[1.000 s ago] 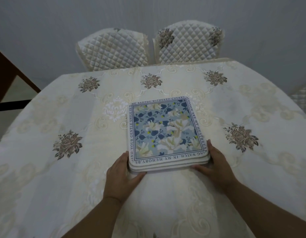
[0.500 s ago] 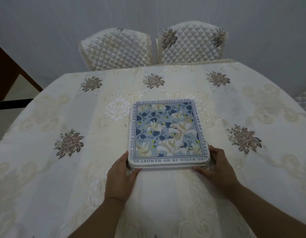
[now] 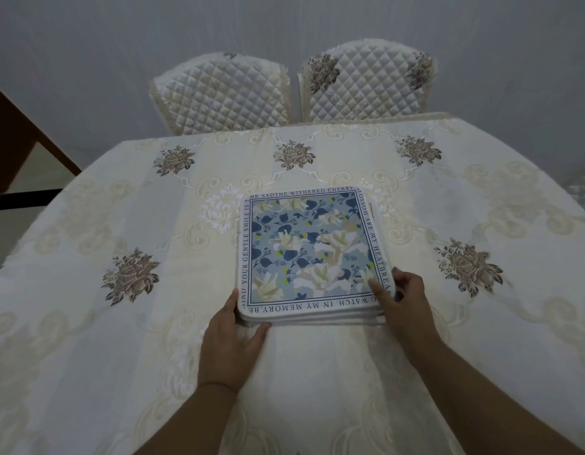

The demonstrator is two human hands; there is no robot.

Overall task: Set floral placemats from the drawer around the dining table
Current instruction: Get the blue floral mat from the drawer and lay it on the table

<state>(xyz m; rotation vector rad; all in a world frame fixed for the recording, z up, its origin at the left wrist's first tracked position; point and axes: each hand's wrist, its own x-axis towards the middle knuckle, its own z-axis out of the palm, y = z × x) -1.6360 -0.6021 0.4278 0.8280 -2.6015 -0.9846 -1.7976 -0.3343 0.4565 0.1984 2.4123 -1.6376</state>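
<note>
- Stack of floral placemats [image 3: 309, 254]: square mats with a blue flower print and a lettered border, lying flat on the dining table [image 3: 87, 323] near its middle, on the near side.
- Left hand [image 3: 230, 339]: rests against the near-left corner of the stack, fingers straight along the left edge, thumb along the near edge; it grips nothing.
- Right hand [image 3: 404, 297]: pinches the near-right corner of the top mat, thumb on its printed face, fingers curled round the right edge.
- Tablecloth [image 3: 481, 339]: cream, embroidered with brown roses.
- 2 quilted chairs [image 3: 219, 93] stand side by side at the far edge.
</note>
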